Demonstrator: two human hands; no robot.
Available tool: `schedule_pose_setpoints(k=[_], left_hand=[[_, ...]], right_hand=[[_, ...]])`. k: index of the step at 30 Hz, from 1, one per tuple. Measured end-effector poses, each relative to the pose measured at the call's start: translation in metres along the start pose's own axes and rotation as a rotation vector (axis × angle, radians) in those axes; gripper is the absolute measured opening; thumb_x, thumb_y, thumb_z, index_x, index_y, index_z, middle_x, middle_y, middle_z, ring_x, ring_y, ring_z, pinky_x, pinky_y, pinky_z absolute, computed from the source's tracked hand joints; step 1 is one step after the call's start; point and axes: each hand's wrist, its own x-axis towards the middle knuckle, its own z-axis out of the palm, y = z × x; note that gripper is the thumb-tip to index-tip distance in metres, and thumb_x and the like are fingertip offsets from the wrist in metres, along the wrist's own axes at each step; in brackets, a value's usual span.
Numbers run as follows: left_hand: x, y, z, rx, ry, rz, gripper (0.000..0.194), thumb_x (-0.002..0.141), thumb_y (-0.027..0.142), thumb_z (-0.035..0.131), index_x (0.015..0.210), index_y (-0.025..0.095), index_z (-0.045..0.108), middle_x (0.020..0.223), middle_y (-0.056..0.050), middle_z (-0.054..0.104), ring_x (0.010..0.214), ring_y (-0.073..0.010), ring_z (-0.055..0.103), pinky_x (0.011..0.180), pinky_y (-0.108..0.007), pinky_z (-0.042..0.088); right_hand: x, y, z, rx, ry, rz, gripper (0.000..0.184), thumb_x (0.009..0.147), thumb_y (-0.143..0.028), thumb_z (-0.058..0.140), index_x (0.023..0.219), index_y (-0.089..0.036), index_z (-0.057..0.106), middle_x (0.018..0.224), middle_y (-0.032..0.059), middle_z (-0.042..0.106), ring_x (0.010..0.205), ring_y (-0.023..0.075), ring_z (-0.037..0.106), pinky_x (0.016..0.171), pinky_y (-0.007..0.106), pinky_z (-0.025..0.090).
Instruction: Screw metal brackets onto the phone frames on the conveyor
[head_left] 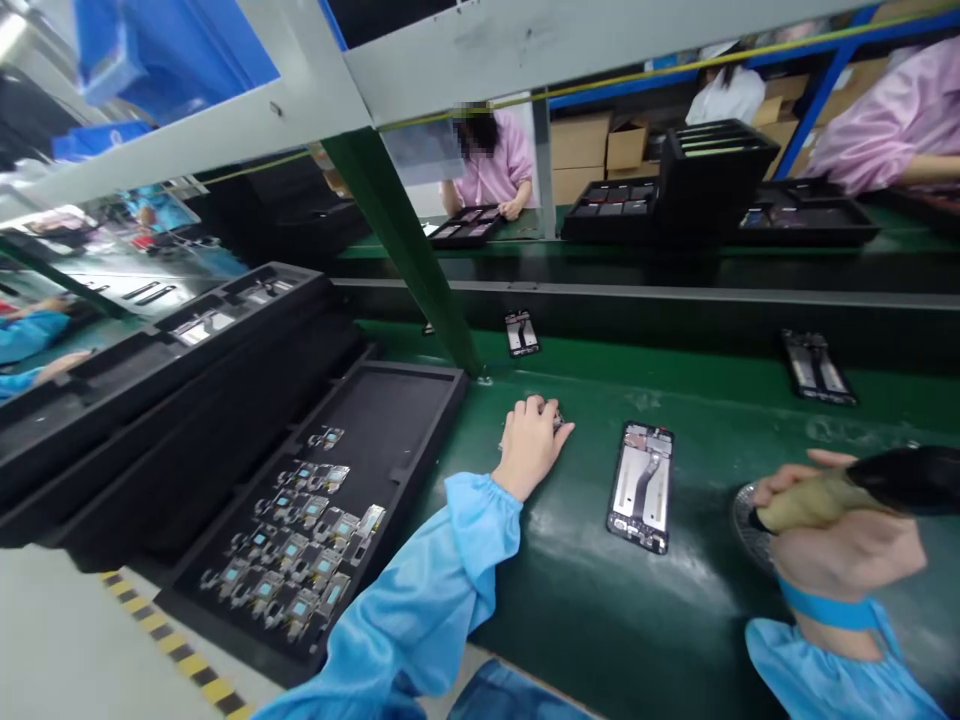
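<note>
The phone assembly (641, 487) lies flat on the green bench (585, 620), between the two hands and touched by neither; its silver back and the dark ribbon across it are in plain view. The left hand (529, 440) rests on the bench just to the left of the phone assembly and slightly beyond its middle, palm down with the fingers curled; a small metallic part (558, 420) peeks out by the fingertips, mostly covered, so I cannot tell whether it is gripped or only touched. The right hand (844, 545), to the right of the phone assembly, is closed around a hand tool (814, 500) with a yellowish grip and a black end; both hand and tool are blurred, and the black end runs out at the right edge of the view; a round silvery dish (742, 515) sits partly hidden under that hand. Well to the left of the phone assembly, a black tray (386, 395) holds rows of small circuit boards (300, 550), too small to make out finely; beyond the phone assembly lie two similar units, one farther left (522, 333), one farther right (817, 367).
</note>
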Motion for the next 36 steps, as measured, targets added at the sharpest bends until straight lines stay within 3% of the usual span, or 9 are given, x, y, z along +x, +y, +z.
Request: schedule_pose_setpoints(k=[2,5,8,12,18,22,32,36], left_hand=[[0.003,-0.005,0.004,-0.076,-0.059,0.153,0.034,0.101,0.020,0.067,0.135,0.017,0.066,0.138,-0.015,0.065,0.123,-0.0301,0.064,0.105,-0.049,0.056],[-0.003,-0.010,0.007,-0.214,-0.066,0.307,0.044,0.099,0.004,0.057,0.137,0.025,0.065,0.151,-0.009,0.059,0.138,-0.0235,0.059,0.116,-0.042,0.052],[-0.008,-0.018,0.005,-0.251,-0.006,0.251,0.029,0.103,0.014,0.061,0.130,0.022,0.066,0.146,-0.012,0.061,0.137,-0.0275,0.059,0.114,-0.048,0.054],[0.001,-0.019,0.001,-0.255,-0.037,0.284,0.016,0.107,0.019,0.061,0.121,0.021,0.066,0.126,-0.008,0.070,0.119,-0.0240,0.067,0.105,-0.044,0.058],[0.024,0.031,0.011,-0.323,-0.066,0.522,0.022,0.110,0.028,0.060,0.129,0.023,0.067,0.141,-0.007,0.067,0.130,-0.0229,0.064,0.111,-0.040,0.054],[0.034,0.054,0.021,-0.209,-0.077,0.568,0.026,0.108,0.021,0.061,0.132,0.023,0.069,0.145,-0.008,0.067,0.135,-0.0249,0.062,0.110,-0.043,0.053],[0.028,0.048,0.029,-0.351,-0.166,0.574,0.028,0.109,0.026,0.062,0.135,0.027,0.070,0.148,-0.006,0.066,0.138,-0.0216,0.062,0.114,-0.041,0.052],[0.027,0.045,0.033,-0.346,-0.161,0.571,0.030,0.109,0.021,0.060,0.136,0.026,0.070,0.152,-0.007,0.063,0.142,-0.0241,0.058,0.117,-0.043,0.050]], right_hand=[[-0.003,-0.004,0.005,-0.046,0.031,-0.015,0.045,0.072,-0.065,0.069,0.091,-0.024,0.071,0.058,0.0043,0.059,0.043,0.0238,0.054,0.038,0.039,0.046],[-0.005,-0.007,0.010,-0.093,0.021,-0.058,0.067,0.072,-0.086,0.062,0.093,-0.024,0.070,0.058,0.0031,0.059,0.043,0.0235,0.054,0.037,0.039,0.046],[-0.005,-0.006,0.010,-0.130,0.012,-0.150,0.079,0.071,-0.096,0.056,0.095,-0.022,0.070,0.058,0.0034,0.060,0.041,0.0233,0.054,0.035,0.039,0.045],[-0.004,-0.006,0.010,-0.120,-0.016,-0.179,0.074,0.077,-0.090,0.057,0.096,-0.020,0.070,0.057,0.0034,0.060,0.039,0.0232,0.054,0.035,0.038,0.044],[-0.007,-0.009,0.014,-0.150,0.003,-0.170,0.075,0.079,-0.092,0.053,0.097,-0.021,0.069,0.058,0.0013,0.059,0.041,0.0225,0.054,0.037,0.037,0.045],[-0.008,-0.009,0.014,-0.171,-0.001,-0.189,0.074,0.084,-0.091,0.046,0.099,-0.023,0.069,0.058,0.0013,0.058,0.040,0.0225,0.053,0.037,0.038,0.044],[-0.007,-0.009,0.013,-0.151,-0.020,-0.210,0.071,0.084,-0.088,0.050,0.100,-0.022,0.070,0.058,0.0023,0.059,0.040,0.0227,0.053,0.036,0.037,0.043],[-0.007,-0.008,0.012,-0.155,-0.010,-0.198,0.063,0.087,-0.080,0.052,0.100,-0.021,0.070,0.059,0.0022,0.059,0.041,0.0224,0.054,0.037,0.037,0.043]])
